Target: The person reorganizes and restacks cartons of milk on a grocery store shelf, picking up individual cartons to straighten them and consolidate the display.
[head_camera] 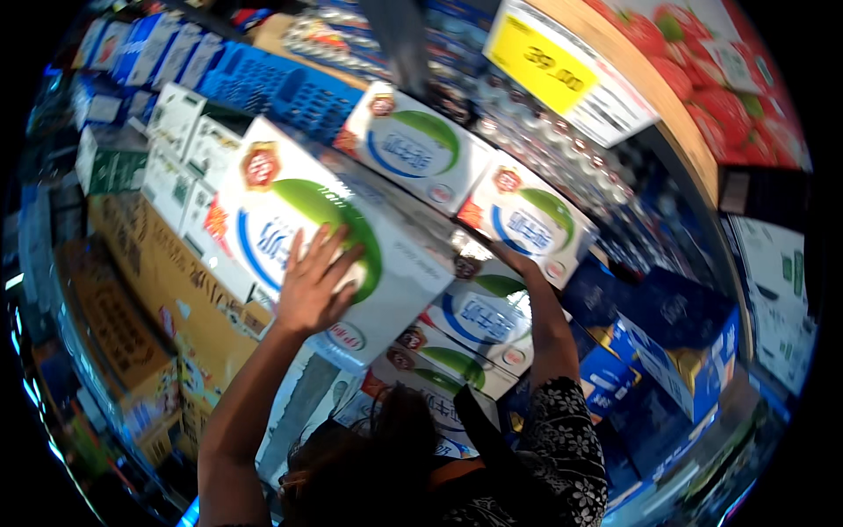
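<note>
My left hand lies with spread fingers flat on the front of a large white milk carton with a green and blue oval, which sits tilted in front of the others. My right hand reaches to the lower edge of a similar milk carton in the back row; its fingers are mostly hidden between that carton and a plastic-wrapped carton just below. Another such carton stands at the back, left of the one by my right hand.
Blue plastic baskets and white-green cartons stand at the left, above brown cardboard boxes. Dark blue boxes are stacked at the right. A yellow and white price sign hangs by the wooden shelf edge, before rows of bottles.
</note>
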`<state>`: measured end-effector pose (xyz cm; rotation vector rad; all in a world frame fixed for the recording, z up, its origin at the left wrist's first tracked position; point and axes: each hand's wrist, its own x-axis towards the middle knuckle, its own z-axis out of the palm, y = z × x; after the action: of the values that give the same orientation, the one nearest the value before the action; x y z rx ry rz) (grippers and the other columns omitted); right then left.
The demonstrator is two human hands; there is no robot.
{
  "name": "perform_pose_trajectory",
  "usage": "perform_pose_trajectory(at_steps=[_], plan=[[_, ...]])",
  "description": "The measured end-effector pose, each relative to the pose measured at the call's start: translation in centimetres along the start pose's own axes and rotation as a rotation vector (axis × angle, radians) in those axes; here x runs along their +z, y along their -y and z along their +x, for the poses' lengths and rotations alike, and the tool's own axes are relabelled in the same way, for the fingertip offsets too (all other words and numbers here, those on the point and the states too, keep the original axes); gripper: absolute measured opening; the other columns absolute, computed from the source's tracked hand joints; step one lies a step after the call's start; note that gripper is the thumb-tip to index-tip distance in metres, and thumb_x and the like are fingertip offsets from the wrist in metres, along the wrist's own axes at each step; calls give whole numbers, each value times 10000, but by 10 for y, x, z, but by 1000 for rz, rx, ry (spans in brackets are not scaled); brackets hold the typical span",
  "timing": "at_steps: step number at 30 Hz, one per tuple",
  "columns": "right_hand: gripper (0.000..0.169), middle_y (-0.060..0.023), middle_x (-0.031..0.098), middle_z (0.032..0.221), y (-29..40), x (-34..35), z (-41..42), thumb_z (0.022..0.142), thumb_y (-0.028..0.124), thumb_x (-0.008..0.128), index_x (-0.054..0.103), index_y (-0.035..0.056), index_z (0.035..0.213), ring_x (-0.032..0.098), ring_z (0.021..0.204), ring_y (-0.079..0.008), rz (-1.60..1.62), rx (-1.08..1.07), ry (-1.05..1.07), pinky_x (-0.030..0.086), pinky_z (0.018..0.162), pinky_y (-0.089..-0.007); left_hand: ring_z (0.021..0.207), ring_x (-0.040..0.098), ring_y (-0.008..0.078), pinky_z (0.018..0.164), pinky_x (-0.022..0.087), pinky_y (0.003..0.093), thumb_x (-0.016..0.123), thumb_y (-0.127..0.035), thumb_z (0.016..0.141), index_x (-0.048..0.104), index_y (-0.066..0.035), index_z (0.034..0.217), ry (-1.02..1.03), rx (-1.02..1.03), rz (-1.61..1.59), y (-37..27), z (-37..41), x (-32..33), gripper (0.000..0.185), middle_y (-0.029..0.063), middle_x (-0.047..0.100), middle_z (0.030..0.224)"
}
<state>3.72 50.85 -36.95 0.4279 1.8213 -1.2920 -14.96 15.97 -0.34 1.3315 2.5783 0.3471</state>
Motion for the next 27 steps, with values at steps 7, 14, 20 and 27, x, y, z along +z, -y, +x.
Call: perform_pose_trajectory(at_steps=[7,14,20,27], plan=[[629,-182,315,1386,-1,3,-30,864,523,345,358,116,1344,291,1283,-298,73,95,-87,196,1060,-346,1274,292,362,1061,129,512,530,-209,752,527,-54,1178,36,39,43,-4,8,-1,453,177,361,1351],[676,-116,203,1451,87,-11,-73,874,584,293,287,137,1381,173,1341,-259,-9,100,-106,124,1088,-335,1262,304,386,1049,129,535,512,-163,764,517,-22,1175,26,36,44,-3,1,1,433,207,362,1342],[720,-121,232,1440,78,-8,-65,834,625,357,305,151,1373,226,1322,-268,69,246,-121,153,1081,-338,1250,329,376,1045,142,533,533,-205,771,557,-55,1159,4,45,47,-3,5,3,417,191,400,1321],[852,-129,244,1433,86,-18,-57,749,689,448,284,140,1379,233,1318,-272,41,425,-125,196,1072,-343,1261,300,405,1047,131,538,448,-219,837,516,23,1153,18,94,110,-4,5,2,404,244,362,1327]])
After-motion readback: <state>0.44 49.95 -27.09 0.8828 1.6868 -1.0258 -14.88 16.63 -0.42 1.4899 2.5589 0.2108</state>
